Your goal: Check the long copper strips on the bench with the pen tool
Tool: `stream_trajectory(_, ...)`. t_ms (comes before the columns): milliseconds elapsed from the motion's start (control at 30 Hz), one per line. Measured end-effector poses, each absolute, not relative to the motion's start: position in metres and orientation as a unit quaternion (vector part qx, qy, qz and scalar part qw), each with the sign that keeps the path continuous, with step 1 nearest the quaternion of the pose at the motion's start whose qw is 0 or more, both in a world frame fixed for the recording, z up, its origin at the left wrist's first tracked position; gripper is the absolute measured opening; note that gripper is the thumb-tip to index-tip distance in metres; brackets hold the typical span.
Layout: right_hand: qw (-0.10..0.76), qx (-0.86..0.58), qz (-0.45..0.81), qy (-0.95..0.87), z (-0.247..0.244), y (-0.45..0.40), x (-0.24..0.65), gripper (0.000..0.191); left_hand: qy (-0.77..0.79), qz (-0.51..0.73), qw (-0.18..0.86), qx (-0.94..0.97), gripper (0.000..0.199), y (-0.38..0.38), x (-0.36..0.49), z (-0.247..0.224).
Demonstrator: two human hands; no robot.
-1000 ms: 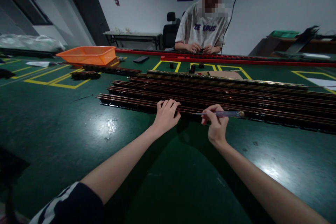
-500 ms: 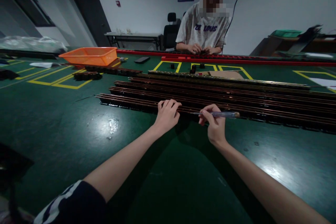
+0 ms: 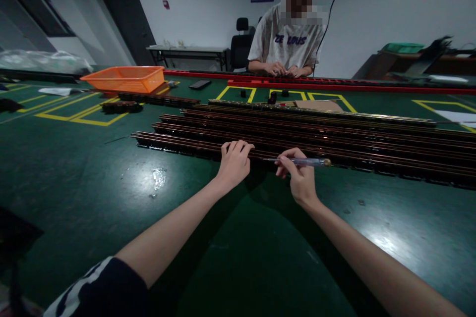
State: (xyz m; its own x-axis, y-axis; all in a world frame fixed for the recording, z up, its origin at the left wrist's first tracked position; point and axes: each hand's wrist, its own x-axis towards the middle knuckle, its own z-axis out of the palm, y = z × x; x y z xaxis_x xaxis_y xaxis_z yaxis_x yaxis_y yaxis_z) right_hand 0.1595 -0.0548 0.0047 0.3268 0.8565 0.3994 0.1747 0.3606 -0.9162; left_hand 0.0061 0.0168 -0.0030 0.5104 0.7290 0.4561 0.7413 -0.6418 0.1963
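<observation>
Several long dark strips with copper-coloured rods (image 3: 345, 141) lie side by side across the table. My left hand (image 3: 235, 161) is closed over the nearest strip (image 3: 178, 146), fingers bent across its top and thumb on the right. To the right of it, my right hand (image 3: 297, 173) grips a slim screwdriver (image 3: 314, 162) with a clear handle. Its thin shaft points left along the nearest strip, towards my left fingers. Whether the tip touches the strip, I cannot tell.
An orange basket (image 3: 124, 79), a phone (image 3: 200, 84) and shorter dark strips (image 3: 122, 107) are at the back left. Small black parts (image 3: 272, 97) and cardboard (image 3: 320, 105) lie behind the long strips. Across the red rail (image 3: 345, 84) a co-worker (image 3: 286, 42) handles something small.
My right hand has shifted slightly left with the screwdriver, closer to my left hand. My left hand keeps its place on the strip. The whole view has drifted a little.
</observation>
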Motion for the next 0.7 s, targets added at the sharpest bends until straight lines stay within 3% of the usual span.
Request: stream_trajectory(700,0.697,-0.498,0.219,-0.467,0.0048,-0.0560,0.1581,0.011,-0.441,-0.249,0.012,-0.862,0.054,0.0187,0.0051,-0.0047)
